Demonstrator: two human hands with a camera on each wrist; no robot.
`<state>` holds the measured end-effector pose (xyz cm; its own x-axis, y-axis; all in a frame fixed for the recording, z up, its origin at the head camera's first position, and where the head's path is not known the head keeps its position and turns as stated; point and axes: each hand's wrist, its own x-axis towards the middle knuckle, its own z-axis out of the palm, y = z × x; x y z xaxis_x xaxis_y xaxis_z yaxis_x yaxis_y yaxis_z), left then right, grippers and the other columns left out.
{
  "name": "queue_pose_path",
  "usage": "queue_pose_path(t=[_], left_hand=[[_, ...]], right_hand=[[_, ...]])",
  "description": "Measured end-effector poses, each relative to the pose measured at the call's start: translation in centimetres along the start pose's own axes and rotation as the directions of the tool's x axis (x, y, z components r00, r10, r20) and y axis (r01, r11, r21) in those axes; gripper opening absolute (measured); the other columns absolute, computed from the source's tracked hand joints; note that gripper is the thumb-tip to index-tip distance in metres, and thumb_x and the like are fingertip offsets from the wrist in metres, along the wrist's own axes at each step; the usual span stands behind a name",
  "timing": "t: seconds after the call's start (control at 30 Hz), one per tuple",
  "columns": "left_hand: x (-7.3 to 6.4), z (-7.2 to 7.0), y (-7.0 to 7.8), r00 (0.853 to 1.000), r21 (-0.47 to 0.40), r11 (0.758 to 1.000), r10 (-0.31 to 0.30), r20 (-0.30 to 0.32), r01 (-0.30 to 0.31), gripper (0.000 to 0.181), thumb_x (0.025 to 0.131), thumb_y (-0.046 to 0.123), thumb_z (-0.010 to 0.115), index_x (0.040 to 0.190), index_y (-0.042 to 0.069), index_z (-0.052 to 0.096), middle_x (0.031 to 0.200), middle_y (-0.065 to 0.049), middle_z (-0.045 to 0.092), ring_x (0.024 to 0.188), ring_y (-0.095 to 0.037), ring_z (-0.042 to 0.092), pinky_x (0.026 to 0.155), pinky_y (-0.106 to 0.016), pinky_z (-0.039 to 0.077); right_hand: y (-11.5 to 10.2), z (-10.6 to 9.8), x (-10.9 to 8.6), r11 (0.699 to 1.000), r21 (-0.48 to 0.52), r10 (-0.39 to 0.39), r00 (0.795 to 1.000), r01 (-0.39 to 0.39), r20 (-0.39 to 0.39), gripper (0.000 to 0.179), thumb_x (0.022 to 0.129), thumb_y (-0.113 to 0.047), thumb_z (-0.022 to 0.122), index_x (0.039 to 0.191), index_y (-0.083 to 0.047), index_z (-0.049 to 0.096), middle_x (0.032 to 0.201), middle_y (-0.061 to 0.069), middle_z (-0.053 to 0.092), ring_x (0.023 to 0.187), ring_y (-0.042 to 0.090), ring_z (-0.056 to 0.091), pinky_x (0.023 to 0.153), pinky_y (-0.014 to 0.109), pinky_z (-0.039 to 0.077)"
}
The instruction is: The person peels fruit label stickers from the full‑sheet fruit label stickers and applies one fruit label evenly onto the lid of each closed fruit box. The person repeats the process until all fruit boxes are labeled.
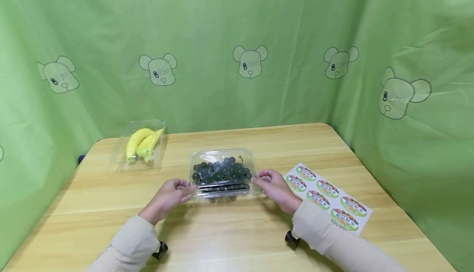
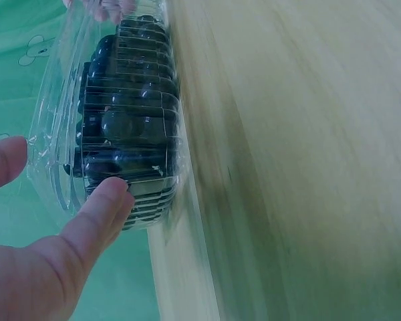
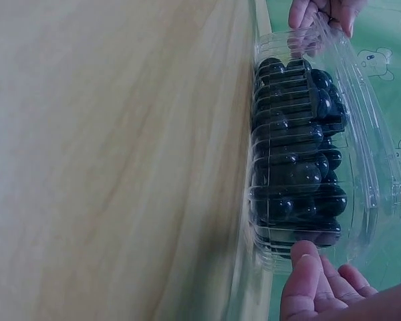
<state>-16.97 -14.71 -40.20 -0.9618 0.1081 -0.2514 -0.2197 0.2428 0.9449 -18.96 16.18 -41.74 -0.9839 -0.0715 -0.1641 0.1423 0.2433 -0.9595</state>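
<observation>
Green curtain [image 1: 207, 17], printed with bear heads [image 1: 250, 63], surrounds a pale wooden tabletop [image 1: 237, 239]. Just below the middle of the head frame, both grips pinch a clear box [image 1: 226, 194] between thumb and fingers: the left grip [image 1: 168, 198] at its left end, the right grip [image 1: 275, 189] at its right end. Dark grapes [image 1: 226, 172] fill it (whether its base rests on the tabletop or hangs slightly above, I cannot tell). Its long axis runs left to right across the frame, one long side facing the lower edge, its top turned upward. I judge the step in hand to be positioning the packed box; the next move seems to call for keeping it level, then loosening both grips together. Farther out, a label sheet [image 1: 335, 202] slants across the lower right, near the right grip, while bananas [image 1: 149, 143] lie in another clear pack [image 1: 160, 124] at the frame's left, well apart.
</observation>
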Motion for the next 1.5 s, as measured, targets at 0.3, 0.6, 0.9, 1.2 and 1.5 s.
queue_pose_path(t=[0.3,0.6,0.9,1.2,1.5], left_hand=[[0.4,0.0,0.1,1.0,0.016,1.0,-0.005,0.005,0.004,0.036,0.092,0.017,0.066,0.115,-0.007,0.054,0.109,-0.017,0.057,0.101,-0.032,0.058,0.093,-0.043,0.051],[0.2,-0.2,0.4,1.0,0.021,1.0,-0.005,0.016,0.005,0.038,0.092,0.016,0.066,0.117,-0.009,0.052,0.111,-0.018,0.056,0.102,-0.033,0.057,0.094,-0.044,0.05],[0.4,-0.4,0.4,1.0,0.044,0.999,-0.012,0.02,0.011,0.041,0.092,0.019,0.066,0.119,-0.007,0.052,0.115,-0.019,0.057,0.103,-0.029,0.058,0.095,-0.043,0.05],[0.5,-0.3,0.3,1.0,0.045,0.999,-0.013,0.023,0.012,0.042,0.093,0.018,0.066,0.121,-0.009,0.05,0.117,-0.02,0.055,0.106,-0.03,0.057,0.097,-0.043,0.049],[0.2,-0.3,0.1,1.0,0.046,0.999,-0.007,0.027,0.005,0.045,0.093,0.018,0.065,0.124,-0.011,0.048,0.121,-0.023,0.053,0.108,-0.031,0.056,0.097,-0.043,0.049]], right_hand=[[-0.3,-0.3,0.0,0.999,-0.036,-0.023,1.0,0.024,0.009,0.052,0.091,-0.023,0.067,0.13,0.005,0.047,0.117,0.019,0.057,0.105,0.033,0.056,0.091,0.043,0.051],[-0.3,-0.5,0.2,0.997,-0.073,-0.037,0.999,0.039,0.029,0.054,0.092,-0.026,0.067,0.132,0.005,0.046,0.121,0.02,0.055,0.106,0.031,0.056,0.091,0.043,0.052],[-0.4,-0.8,0.4,0.99,-0.125,-0.059,0.997,0.066,0.057,0.059,0.092,-0.03,0.066,0.134,0.005,0.044,0.127,0.02,0.054,0.114,0.033,0.054,0.092,0.041,0.052],[-0.6,-1.1,0.6,0.979,-0.188,-0.067,0.996,0.078,0.061,0.062,0.089,-0.034,0.07,0.133,0.004,0.047,0.121,0.015,0.058,0.112,0.03,0.056,0.093,0.042,0.051],[-0.6,-1.6,0.7,0.961,-0.258,-0.081,0.993,0.101,0.088,0.06,0.088,-0.035,0.07,0.131,0.001,0.049,0.119,0.01,0.06,0.11,0.028,0.057,0.094,0.043,0.05]])
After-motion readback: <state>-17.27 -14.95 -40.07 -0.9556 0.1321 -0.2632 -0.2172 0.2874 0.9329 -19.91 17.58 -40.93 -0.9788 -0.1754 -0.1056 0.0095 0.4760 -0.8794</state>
